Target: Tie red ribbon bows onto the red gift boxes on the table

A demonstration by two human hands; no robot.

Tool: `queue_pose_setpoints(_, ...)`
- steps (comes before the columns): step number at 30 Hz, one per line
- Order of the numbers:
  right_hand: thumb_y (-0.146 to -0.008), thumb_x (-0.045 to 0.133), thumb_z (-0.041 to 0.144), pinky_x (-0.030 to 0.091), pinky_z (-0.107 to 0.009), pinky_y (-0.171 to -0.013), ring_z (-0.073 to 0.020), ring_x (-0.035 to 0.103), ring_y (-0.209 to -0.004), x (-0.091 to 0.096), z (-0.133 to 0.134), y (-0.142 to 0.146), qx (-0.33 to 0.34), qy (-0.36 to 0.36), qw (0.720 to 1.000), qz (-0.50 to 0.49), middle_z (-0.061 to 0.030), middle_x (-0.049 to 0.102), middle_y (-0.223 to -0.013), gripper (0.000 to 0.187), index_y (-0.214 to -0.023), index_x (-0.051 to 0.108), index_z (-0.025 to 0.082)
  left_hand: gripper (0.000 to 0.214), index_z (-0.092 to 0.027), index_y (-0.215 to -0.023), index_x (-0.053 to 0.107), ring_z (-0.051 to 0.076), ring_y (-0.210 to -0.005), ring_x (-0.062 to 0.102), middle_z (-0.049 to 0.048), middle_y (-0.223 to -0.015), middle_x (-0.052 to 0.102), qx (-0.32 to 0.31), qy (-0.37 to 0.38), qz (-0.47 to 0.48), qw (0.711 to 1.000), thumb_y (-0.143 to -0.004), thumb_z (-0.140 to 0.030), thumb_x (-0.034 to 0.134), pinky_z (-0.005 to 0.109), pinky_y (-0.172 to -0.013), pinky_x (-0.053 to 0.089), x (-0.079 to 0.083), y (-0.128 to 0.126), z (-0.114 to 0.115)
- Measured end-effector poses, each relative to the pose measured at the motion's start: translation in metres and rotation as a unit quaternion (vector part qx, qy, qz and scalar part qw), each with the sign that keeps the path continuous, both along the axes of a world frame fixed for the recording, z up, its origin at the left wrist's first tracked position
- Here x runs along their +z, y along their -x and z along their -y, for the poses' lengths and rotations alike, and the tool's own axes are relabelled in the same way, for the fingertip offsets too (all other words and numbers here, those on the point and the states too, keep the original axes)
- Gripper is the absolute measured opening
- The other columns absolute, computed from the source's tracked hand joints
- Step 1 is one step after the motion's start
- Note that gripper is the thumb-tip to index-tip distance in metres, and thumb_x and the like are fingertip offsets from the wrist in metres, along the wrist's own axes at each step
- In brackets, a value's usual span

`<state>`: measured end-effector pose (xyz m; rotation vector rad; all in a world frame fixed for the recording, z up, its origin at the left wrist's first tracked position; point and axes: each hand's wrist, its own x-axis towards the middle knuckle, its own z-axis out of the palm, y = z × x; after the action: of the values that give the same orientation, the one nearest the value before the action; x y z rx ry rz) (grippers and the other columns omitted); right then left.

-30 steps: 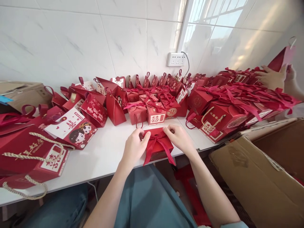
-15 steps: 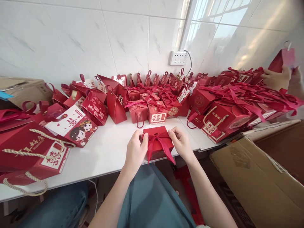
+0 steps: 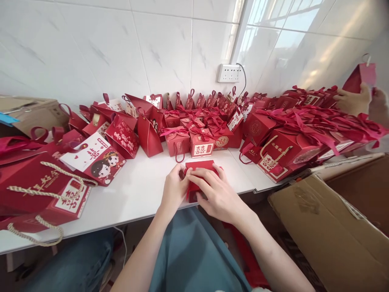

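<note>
Right hand (image 3: 217, 194) moved over red box (image 3: 200, 164); left hand (image 3: 174, 190) pinches ribbon.

My left hand (image 3: 174, 190) curled, fingertips pinched in a grip. My right hand (image 3: 218, 195) palm down, fingers stretched leftward, touching left fingertips. Both forearms bare, converging.

Bare tabletop (image 3: 136, 190) runs along the near edge — widest between the rope-handled bags (image 3: 45, 190) at the left and the small red box (image 3: 200, 164). Behind it red gift boxes (image 3: 200, 144) stand packed to the wall (image 3: 106, 48) (no gap shows between them); at the right a heap of ribboned boxes (image 3: 304, 125) and a cardboard carton (image 3: 328, 227) close in.
</note>
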<state>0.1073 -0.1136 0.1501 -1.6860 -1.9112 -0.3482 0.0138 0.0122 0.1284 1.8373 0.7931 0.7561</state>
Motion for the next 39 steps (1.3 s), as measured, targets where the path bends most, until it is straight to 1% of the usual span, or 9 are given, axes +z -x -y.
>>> queue_pose_setpoints(3,-0.088,0.047,0.006,0.028,-0.049,-0.106,-0.0169,0.064,-0.088,-0.019,-0.003,-0.002,-0.012,-0.100,0.995,0.020,-0.0042,0.070,-0.091,0.024,-0.101,0.061,0.020,0.025,-0.021,-0.064,0.039,0.011,-0.055,0.042,-0.0062,-0.058,0.043,0.034,-0.024,-0.018,0.999,-0.084,-0.035,0.047,0.024,-0.055,0.034,-0.001,0.000,0.000)
queue_pose_setpoints(6,-0.085,0.056,0.007,0.038,-0.044,-0.098,-0.0151,0.063,-0.077,-0.033,0.001,-0.006,-0.007,-0.176,0.984,0.028,-0.0022,0.070,-0.084,0.020,-0.097,0.062,0.021,0.025,-0.021,-0.064,0.038,0.011,-0.054,0.042,-0.0060,-0.058,0.042,0.054,-0.038,-0.032,0.997,-0.085,-0.032,0.046,0.024,-0.055,0.034,-0.001,-0.001,0.001)
queue_pose_setpoints(12,-0.082,0.062,0.008,0.048,-0.039,-0.083,-0.0162,0.062,-0.076,-0.046,0.005,-0.007,-0.005,-0.214,0.977,0.006,-0.0033,0.071,-0.082,0.018,-0.096,0.063,0.020,0.006,-0.021,-0.089,0.050,0.015,-0.079,0.055,0.0000,-0.084,0.055,0.055,-0.156,0.019,0.986,-0.083,-0.024,0.051,0.028,-0.076,0.045,0.005,-0.002,0.001)
queue_pose_setpoints(17,-0.083,0.062,0.009,0.050,-0.040,-0.082,-0.0164,0.062,-0.075,-0.045,0.003,-0.006,-0.004,-0.217,0.976,-0.006,-0.0030,0.071,-0.081,0.017,-0.095,0.062,0.020,0.012,-0.022,-0.085,0.064,0.021,-0.101,0.054,0.0043,-0.101,0.059,-0.076,-0.238,-0.032,0.968,-0.087,-0.023,0.052,0.037,-0.094,0.042,0.019,-0.005,-0.003)
queue_pose_setpoints(26,-0.082,0.064,0.018,0.040,-0.043,-0.089,-0.0149,0.060,-0.068,-0.037,0.010,0.001,0.020,-0.191,0.981,0.017,0.0007,0.071,-0.073,0.006,-0.086,0.062,0.021,0.005,-0.022,-0.078,0.064,0.023,-0.107,0.052,0.0041,-0.099,0.058,-0.099,-0.210,-0.067,0.970,-0.081,-0.023,0.061,0.040,-0.099,0.040,0.013,-0.012,-0.011)
queue_pose_setpoints(30,-0.091,0.044,0.031,0.042,-0.043,-0.081,-0.0169,0.057,-0.063,-0.026,0.017,-0.009,0.050,-0.214,0.969,-0.108,-0.0005,0.064,-0.065,0.023,-0.075,0.058,0.022,0.008,-0.022,-0.082,0.063,0.025,-0.110,0.051,0.0049,-0.104,0.057,-0.115,-0.190,-0.085,0.971,-0.076,-0.026,0.067,0.043,-0.099,0.041,0.018,-0.007,-0.010)
queue_pose_setpoints(32,-0.094,0.034,0.033,0.042,-0.037,-0.068,-0.0165,0.052,-0.058,-0.020,0.015,-0.023,-0.049,-0.230,0.946,-0.225,-0.0011,0.057,-0.060,0.033,-0.066,0.050,0.023,0.013,-0.023,-0.087,0.063,0.026,-0.115,0.049,0.0056,-0.110,0.057,-0.128,-0.186,-0.094,0.970,-0.075,-0.028,0.067,0.045,-0.101,0.040,0.021,-0.004,-0.009)
queue_pose_setpoints(35,-0.093,0.033,0.048,0.036,-0.031,-0.055,-0.0166,0.047,-0.056,-0.013,0.002,-0.046,-0.239,-0.093,0.903,-0.344,-0.0007,0.049,-0.057,0.042,-0.060,0.043,0.023,0.022,-0.025,-0.096,0.062,0.028,-0.125,0.044,0.0063,-0.121,0.055,-0.154,-0.188,-0.112,0.964,-0.075,-0.030,0.067,0.050,-0.106,0.035,0.024,0.003,-0.007)
queue_pose_setpoints(39,-0.086,0.034,0.065,0.031,-0.028,-0.053,-0.0145,0.043,-0.053,-0.010,-0.018,-0.061,-0.234,0.103,0.878,-0.404,0.0006,0.045,-0.053,0.055,-0.054,0.039,0.021,0.036,-0.027,-0.108,0.060,0.030,-0.132,0.038,0.0070,-0.135,0.047,-0.198,-0.192,-0.116,0.954,-0.073,-0.033,0.069,0.052,-0.109,0.033,0.025,0.013,-0.007)
